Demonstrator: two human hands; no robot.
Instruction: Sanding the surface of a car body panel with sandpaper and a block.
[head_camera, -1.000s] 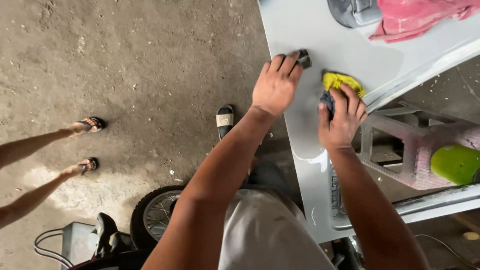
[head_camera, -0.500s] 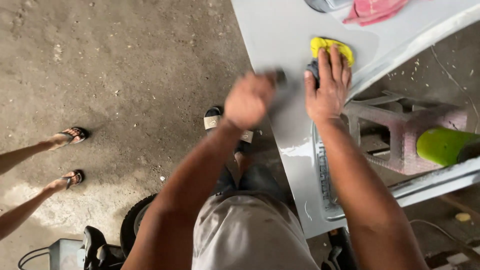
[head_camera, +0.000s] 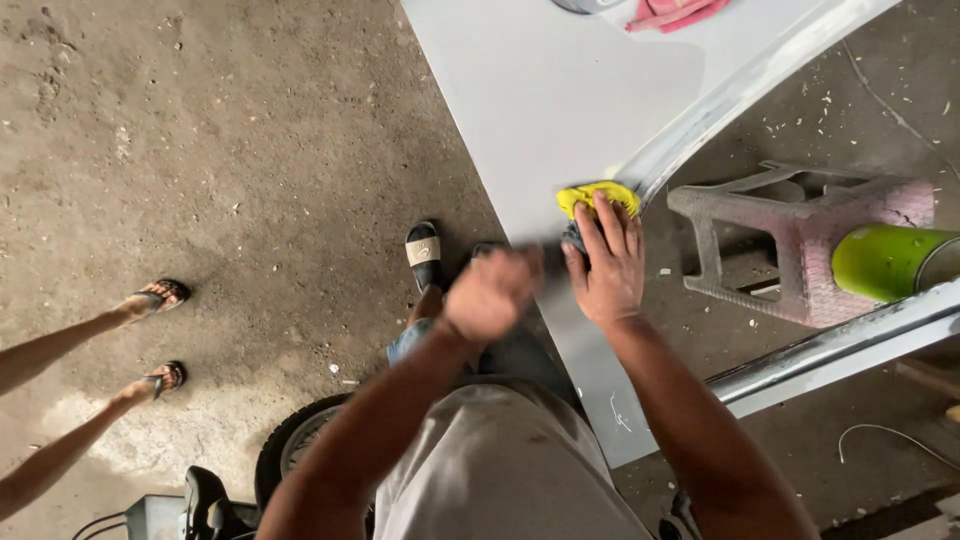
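A large pale grey body panel (head_camera: 560, 90) lies flat in front of me. My right hand (head_camera: 605, 265) presses a yellow cloth (head_camera: 598, 196) against the panel's curved right edge. My left hand (head_camera: 492, 292) is a blurred fist at the panel's near edge, closed on a small dark sanding block that barely shows past its fingers.
A pink plastic stool (head_camera: 800, 235) lies on its side right of the panel, with a green can (head_camera: 890, 262) against it. A pink rag (head_camera: 675, 12) lies at the panel's far end. Another person's sandalled feet (head_camera: 160, 335) stand at left. A small wheel (head_camera: 300, 445) is below me.
My left hand has pulled back from the panel's middle toward its near edge, closing into a fist. My right hand has stayed on the yellow cloth. The view shifted, so the panel sits higher.
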